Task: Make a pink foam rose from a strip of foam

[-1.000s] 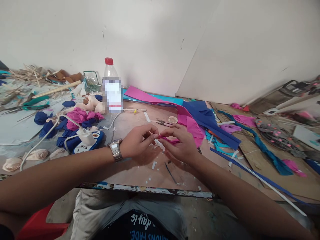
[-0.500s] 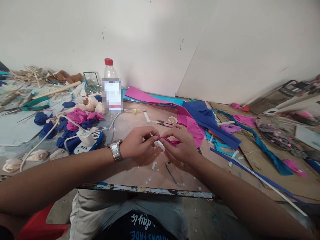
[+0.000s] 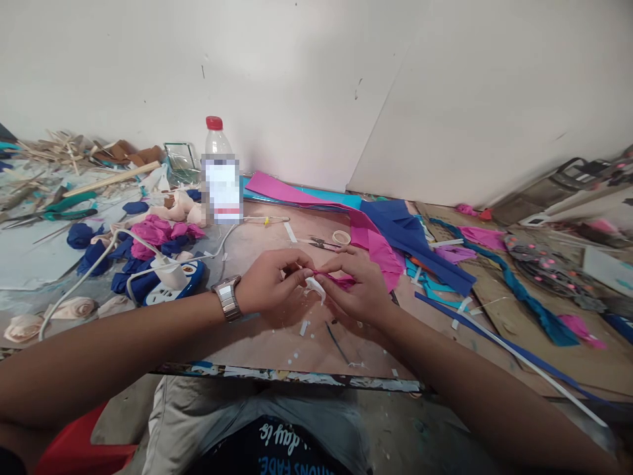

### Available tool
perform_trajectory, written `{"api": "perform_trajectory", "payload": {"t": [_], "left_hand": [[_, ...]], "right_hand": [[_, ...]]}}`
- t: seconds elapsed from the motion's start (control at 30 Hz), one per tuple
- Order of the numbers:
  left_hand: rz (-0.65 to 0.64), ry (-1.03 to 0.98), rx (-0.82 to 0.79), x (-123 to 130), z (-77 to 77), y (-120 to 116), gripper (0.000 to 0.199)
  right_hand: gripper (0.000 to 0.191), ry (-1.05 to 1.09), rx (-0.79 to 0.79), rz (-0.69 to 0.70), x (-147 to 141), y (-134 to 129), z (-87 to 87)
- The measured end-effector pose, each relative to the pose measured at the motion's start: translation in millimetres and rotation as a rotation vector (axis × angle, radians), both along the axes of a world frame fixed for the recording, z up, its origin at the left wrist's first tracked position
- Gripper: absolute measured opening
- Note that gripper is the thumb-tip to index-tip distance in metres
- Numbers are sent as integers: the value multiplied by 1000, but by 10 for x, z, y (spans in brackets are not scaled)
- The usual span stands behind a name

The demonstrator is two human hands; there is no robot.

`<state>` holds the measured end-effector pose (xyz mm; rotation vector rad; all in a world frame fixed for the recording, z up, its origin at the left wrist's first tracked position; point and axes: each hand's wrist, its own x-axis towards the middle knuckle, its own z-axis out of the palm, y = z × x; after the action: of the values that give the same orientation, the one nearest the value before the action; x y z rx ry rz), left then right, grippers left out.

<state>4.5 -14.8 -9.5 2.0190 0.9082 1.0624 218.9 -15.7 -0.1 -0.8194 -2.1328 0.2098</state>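
Observation:
Over the middle of the table, my left hand (image 3: 271,280) and my right hand (image 3: 364,287) meet at the fingertips, both closed in a pinch. Between them is a small gathered piece of magenta crepe paper (image 3: 345,281), mostly covered by my right fingers. A white strip (image 3: 315,286) hangs below the pinch; how it joins the magenta piece is hidden. Just beyond my hands lie small scissors (image 3: 321,245) and a pale tape ring (image 3: 341,237). A long pink crepe strip (image 3: 297,188) runs behind them and down to the right.
A power strip (image 3: 173,285) with a white cable sits left, beside blue, pink and cream paper flowers (image 3: 151,234). A phone (image 3: 221,188) leans on a red-capped bottle (image 3: 214,123). Blue paper (image 3: 400,224) and cardboard (image 3: 487,284) lie right. Green-handled pliers (image 3: 72,208) are far left.
My fingers have shifted very slightly around the magenta crepe paper, and the white strip hangs a little differently. The table items stay where they were.

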Motion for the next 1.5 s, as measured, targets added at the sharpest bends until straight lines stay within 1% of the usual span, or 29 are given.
{"api": "perform_trajectory", "payload": {"t": [0.17,0.4,0.47,0.6,0.67,0.8,0.9,1.03,1.23,1.37,1.5], "left_hand": [[-22,18,17,-9,17,5,22],[4,32,11,-15,4,10,21],[-3,32,64,-27,6,5,19],[-33,61,231,-55,22,-4,18],[-34,61,252,-58,24,-6,19],[-34,10,166,-38,14,-9,20],[-22,-11,118,-25,5,-10,19],[-16,19,120,-28,1,-5,19],[-21,43,143,-35,17,9,21],[-11,25,36,-22,40,6,21],[-29,-26,-71,-9,38,3,21]], "right_hand": [[9,1,-22,-52,-4,-10,6],[12,3,-7,-42,-1,-1,0],[10,12,2,-36,-5,-6,6],[7,60,46,-8,-16,-18,12],[7,78,56,-7,-18,-17,7],[9,96,21,-30,-15,-8,-7],[9,90,27,1,-15,-4,-8],[9,82,46,32,-20,-12,3],[7,36,31,-3,-18,-22,19],[3,50,48,42,-9,-17,22],[3,25,32,29,-6,-20,22]]}}
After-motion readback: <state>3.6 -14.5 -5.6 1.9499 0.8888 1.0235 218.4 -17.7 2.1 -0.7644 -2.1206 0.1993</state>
